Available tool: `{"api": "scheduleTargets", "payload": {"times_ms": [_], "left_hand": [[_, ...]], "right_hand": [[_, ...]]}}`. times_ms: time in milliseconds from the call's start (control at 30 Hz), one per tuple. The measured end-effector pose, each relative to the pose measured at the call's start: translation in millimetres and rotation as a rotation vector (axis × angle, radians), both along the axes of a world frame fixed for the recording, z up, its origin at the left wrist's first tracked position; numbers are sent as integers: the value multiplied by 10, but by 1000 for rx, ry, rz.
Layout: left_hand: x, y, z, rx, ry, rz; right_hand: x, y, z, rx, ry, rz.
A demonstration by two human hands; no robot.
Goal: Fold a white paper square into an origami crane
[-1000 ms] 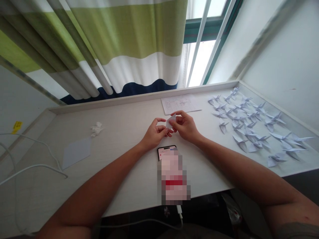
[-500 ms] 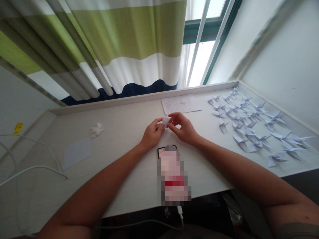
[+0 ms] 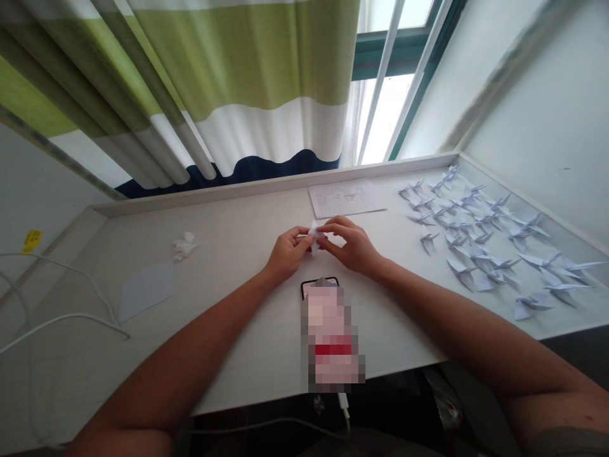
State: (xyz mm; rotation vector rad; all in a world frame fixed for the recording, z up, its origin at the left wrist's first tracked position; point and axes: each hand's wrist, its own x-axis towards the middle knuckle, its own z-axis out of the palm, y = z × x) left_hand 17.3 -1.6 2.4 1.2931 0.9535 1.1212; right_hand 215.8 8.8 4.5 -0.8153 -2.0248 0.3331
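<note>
A small folded white paper (image 3: 313,238) is held in the air between the two hands, above the near half of the worktop (image 3: 228,317); most of it is covered by fingers, so its exact shape and folds are hard to make out. The left hand (image 3: 288,254) is nearly closed, thumb and fingers pinching the paper's left side; the right hand (image 3: 353,245) is half curled, its fingertips arching over to grip the paper from the right; the two hands are almost touching, with only the paper between them.

Just below the hands lies a smartphone (image 3: 320,287), its screen hidden by a pixelated blur; a white plug and cable (image 3: 343,406) show below the worktop's front edge. Beyond the hands, a handwritten sheet (image 3: 346,198) lies near the back ledge (image 3: 214,193); to the right, many paper cranes (image 3: 429,240) stand in loose rows; to the left are a crumpled tissue (image 3: 184,246) and a flat, pale paper square (image 3: 146,292), set on one corner; a second white cable (image 3: 57,324) curves across the worktop's left end.
</note>
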Motion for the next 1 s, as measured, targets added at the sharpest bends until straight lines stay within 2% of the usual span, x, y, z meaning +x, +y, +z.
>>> {"api": "scheduleTargets", "payload": {"times_ms": [167, 333, 467, 633, 800, 1000], "left_hand": [[-3, 5, 5, -14, -11, 20], [29, -4, 3, 23, -22, 33], [19, -13, 14, 16, -16, 19], [10, 2, -15, 15, -12, -2], [5, 17, -55, -10, 38, -28], [-20, 11, 7, 26, 154, -69]], "right_hand": [[-14, -26, 29, 9, -44, 48], [-15, -50, 82, -46, -80, 34], [-21, -65, 108, -85, -91, 49], [-27, -59, 94, -66, -68, 49], [-29, -47, 70, -49, -55, 62], [-29, -46, 67, -70, -84, 12]]}}
